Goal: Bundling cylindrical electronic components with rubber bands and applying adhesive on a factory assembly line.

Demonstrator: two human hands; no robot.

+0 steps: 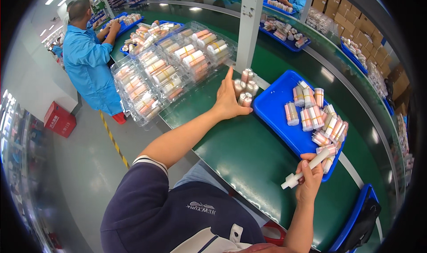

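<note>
My left hand rests at the near side of a small cluster of upright tube bundles on the green worktable. Its thumb and fingers are spread, alongside the bundles rather than wrapped round them; whether it touches them I cannot tell. In my right hand is a white plastic rod with a stepped, knobbed lower end. That hand is over the near right corner of a blue tray. Pink and white tube bundles with yellow bands lie loosely in the tray, mostly on its right side.
Clear plastic blister trays filled with tube bundles overhang the table's left edge. Behind them is another loaded blue tray. A grey post rises beyond my left hand. A co-worker in blue sits at the left. A dark item lies in a blue tray.
</note>
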